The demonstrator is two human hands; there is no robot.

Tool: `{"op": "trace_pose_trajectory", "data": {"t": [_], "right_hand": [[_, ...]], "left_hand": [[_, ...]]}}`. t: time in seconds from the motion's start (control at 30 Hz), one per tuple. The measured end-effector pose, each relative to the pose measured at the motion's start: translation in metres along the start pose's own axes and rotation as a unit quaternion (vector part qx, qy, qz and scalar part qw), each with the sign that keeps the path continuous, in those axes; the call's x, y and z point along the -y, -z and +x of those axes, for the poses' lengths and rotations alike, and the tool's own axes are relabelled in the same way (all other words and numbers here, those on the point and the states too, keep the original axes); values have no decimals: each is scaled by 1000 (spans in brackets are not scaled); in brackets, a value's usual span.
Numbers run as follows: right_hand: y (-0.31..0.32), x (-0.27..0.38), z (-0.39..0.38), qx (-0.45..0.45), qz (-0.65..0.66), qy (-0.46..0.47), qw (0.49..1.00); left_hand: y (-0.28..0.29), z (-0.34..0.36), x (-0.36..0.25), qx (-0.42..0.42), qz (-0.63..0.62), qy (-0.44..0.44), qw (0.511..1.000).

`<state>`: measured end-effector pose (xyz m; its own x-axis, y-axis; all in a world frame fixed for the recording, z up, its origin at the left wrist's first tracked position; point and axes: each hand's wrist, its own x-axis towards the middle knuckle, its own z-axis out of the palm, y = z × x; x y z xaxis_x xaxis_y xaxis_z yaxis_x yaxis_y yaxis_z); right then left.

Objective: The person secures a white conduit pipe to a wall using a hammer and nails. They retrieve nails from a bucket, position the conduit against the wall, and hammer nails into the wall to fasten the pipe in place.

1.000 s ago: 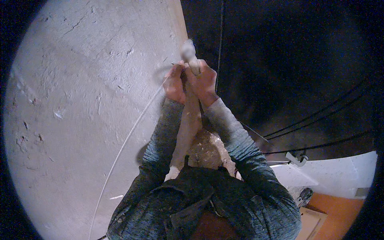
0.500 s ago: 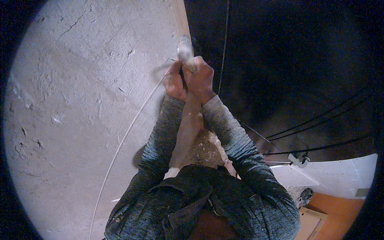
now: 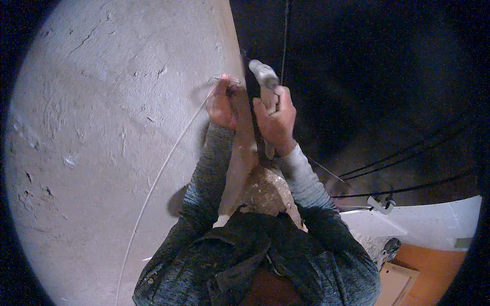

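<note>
Grey and pitted, the wall (image 3: 112,153) spreads on the left hand's side. The left hand (image 3: 222,109) pinches a thin pin (image 3: 231,80) between its fingertips, near the wall's long edge. White cable (image 3: 166,160) runs over the wall's face up to that hand. Just right of the wall's edge, the right hand (image 3: 278,120) is wrapped around the handle of a hammer (image 3: 264,74), whose head sticks out beyond the fist. Both hands are apart. Farther right of the wall hangs a dark cable (image 3: 285,46).
</note>
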<state>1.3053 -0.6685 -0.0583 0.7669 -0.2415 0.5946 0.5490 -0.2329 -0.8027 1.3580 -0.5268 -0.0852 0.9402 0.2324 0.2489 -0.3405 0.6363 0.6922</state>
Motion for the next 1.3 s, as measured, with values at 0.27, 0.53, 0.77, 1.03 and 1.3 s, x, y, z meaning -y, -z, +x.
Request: {"op": "trace_pose_trajectory", "data": {"t": [0.27, 0.53, 0.77, 1.03, 1.3], "right_hand": [[17, -28, -35, 75, 137, -51, 986], [4, -38, -39, 28, 145, -31, 988], [5, -52, -43, 46, 142, -56, 987], [-1, -58, -45, 37, 165, -74, 983], [-1, -64, -46, 46, 159, -96, 981]], "left_hand": [[21, 10, 13, 22, 205, -106, 973], [-3, -5, -2, 13, 274, -98, 957], [-1, 1, 1, 39, 121, -53, 990], [3, 4, 1, 40, 119, -46, 991], [0, 4, 1, 28, 36, 1, 999]]}}
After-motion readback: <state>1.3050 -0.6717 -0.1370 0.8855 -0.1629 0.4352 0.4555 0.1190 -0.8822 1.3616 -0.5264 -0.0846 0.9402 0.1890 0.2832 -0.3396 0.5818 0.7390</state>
